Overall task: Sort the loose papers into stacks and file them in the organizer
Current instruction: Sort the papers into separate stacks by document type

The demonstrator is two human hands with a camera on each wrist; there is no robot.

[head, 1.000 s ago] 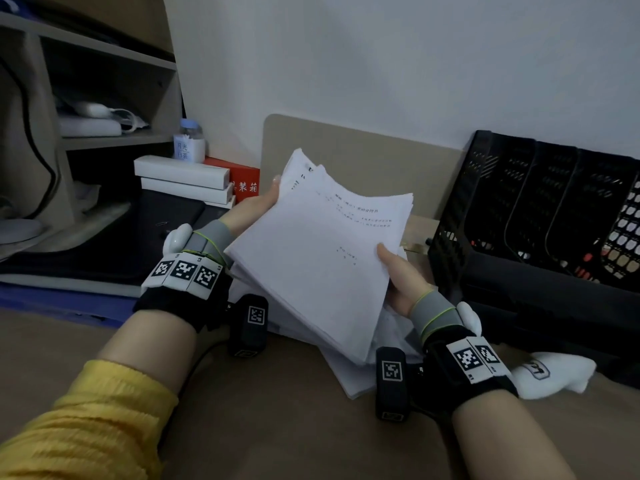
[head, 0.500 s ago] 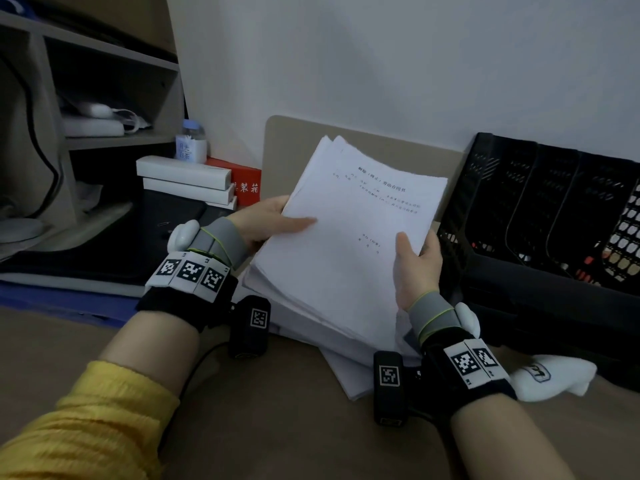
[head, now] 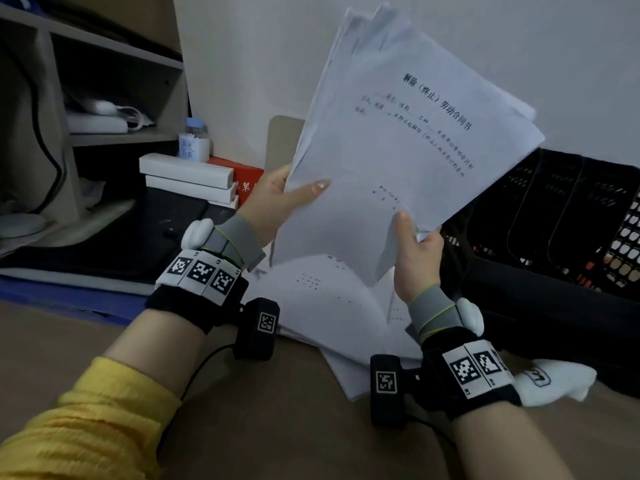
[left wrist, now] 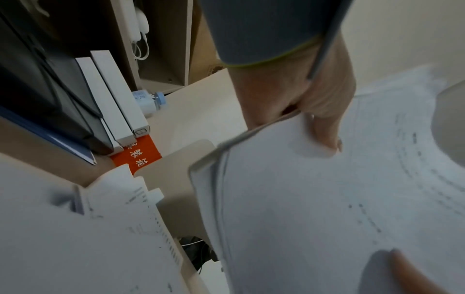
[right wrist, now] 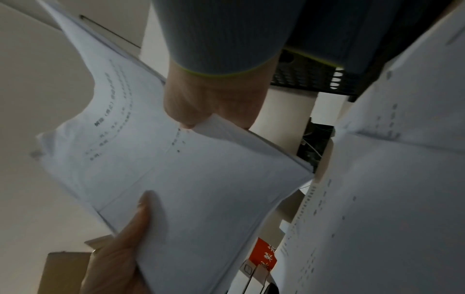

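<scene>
I hold a thick stack of white printed papers (head: 398, 161) up off the desk, tilted nearly upright, its top page headed with Chinese text. My left hand (head: 280, 199) grips its left edge, thumb across the front. My right hand (head: 415, 247) pinches the lower right corner between thumb and fingers. The same stack (left wrist: 327, 199) fills the left wrist view, and the right wrist view shows the stack (right wrist: 188, 179) fanned at its edge. More loose papers (head: 332, 306) lie on the desk beneath. The black mesh organizer (head: 561, 216) stands at the right, its slots facing me.
White boxes (head: 187, 178), a red box (head: 247, 180) and a small bottle (head: 194, 142) sit at the back left by a wooden shelf unit (head: 114, 98). A white cloth (head: 554, 379) lies at the organizer's foot. A beige board (head: 282, 140) leans on the wall.
Both hands have raised the stack from lying low over the desk to nearly upright and higher. The left thumb has come round onto the front page.
</scene>
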